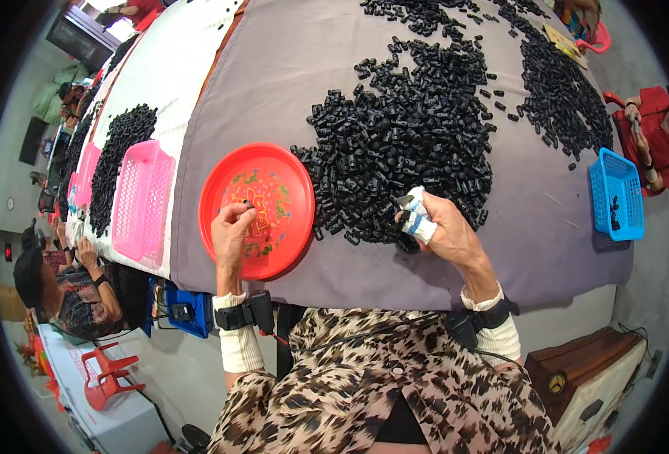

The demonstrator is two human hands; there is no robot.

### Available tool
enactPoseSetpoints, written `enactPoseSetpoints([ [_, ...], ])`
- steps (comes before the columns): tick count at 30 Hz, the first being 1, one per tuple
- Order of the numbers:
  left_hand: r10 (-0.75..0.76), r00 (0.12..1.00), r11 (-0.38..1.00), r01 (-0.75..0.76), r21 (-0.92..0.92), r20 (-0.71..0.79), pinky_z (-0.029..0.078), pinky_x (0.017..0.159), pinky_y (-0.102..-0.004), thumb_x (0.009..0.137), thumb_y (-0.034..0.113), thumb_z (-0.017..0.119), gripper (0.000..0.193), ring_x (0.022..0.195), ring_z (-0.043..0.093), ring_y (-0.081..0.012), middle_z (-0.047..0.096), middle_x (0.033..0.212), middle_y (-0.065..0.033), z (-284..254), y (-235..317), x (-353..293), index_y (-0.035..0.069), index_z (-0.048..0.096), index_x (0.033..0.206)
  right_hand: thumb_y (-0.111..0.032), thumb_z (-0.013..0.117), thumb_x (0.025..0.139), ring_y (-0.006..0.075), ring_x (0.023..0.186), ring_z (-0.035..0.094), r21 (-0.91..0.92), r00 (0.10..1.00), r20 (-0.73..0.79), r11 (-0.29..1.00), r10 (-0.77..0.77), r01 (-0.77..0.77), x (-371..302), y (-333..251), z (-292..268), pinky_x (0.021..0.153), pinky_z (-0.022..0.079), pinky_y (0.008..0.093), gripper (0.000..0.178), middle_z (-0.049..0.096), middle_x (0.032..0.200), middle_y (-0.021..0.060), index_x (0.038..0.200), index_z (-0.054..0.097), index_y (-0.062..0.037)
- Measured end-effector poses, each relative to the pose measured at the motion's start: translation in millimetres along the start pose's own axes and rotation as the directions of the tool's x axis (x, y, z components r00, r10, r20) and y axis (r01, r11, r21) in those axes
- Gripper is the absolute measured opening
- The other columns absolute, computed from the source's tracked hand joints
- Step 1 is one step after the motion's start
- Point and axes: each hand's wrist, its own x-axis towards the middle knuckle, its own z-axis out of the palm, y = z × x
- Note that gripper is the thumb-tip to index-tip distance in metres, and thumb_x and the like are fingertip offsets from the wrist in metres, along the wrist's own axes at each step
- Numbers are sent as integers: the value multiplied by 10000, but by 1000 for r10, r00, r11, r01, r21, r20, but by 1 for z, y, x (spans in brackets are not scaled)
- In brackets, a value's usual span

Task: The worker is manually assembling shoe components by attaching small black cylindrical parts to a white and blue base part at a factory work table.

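My left hand (230, 231) is over a round red plastic plate (298, 250) with a printed pattern. Its thumb and fingertips pinch a small black plastic piece (248, 204). My right hand (455, 238) is closed at the near edge of a big heap of small black cylindrical plastic parts (402, 144). White and blue wrapping (420, 219) covers its fingertips. A small dark grey, pointed thing (405, 200) sticks out there, too small to name.
A pink basket (144, 204) stands left of the plate, with another black heap (119, 163) beyond. At right are a blue basket (618, 197) with a few parts inside and a further heap (565, 98). Other people sit left (85, 291) and right (656, 136).
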Motion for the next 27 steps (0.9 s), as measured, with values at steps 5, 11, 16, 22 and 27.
enactPoseSetpoints([
  [5,173,876,512,310,-801,450,473,569,-257,825,71,589,154,668,569,-139,598,857,-82,39,129,-44,23,566,970,-153,611,816,97,675,574,31,973,-97,976,-210,214,6,-19,7,620,462,250,214,636,784,51,967,567,-9],
  [11,315,721,413,481,-773,617,489,573,-260,861,101,572,126,664,575,-131,594,869,-97,85,177,-72,26,537,957,-137,711,720,107,602,556,20,926,-222,948,-306,318,-2,-51,9,577,464,266,281,604,685,85,919,551,-19],
  [16,283,660,410,572,-710,696,501,592,-247,875,97,558,177,669,580,-121,600,861,-83,110,189,-82,6,546,1027,-195,715,734,144,595,578,-89,921,-207,944,-331,319,-9,-61,-4,567,456,289,292,612,685,100,867,535,-7],
  [22,270,653,470,552,-689,708,506,618,-235,880,106,556,262,705,589,-113,617,882,-81,115,188,-84,-17,545,1110,-259,723,724,182,574,563,-85,935,-157,948,-317,306,-10,-53,-13,556,441,311,347,591,668,118,843,527,2],
  [27,286,631,539,517,-665,722,504,618,-231,872,103,568,267,704,584,-98,624,913,-69,115,191,-86,-21,559,1109,-324,742,682,188,557,538,-103,965,-120,970,-233,222,-9,-51,-16,539,429,316,419,562,643,109,806,520,9],
])
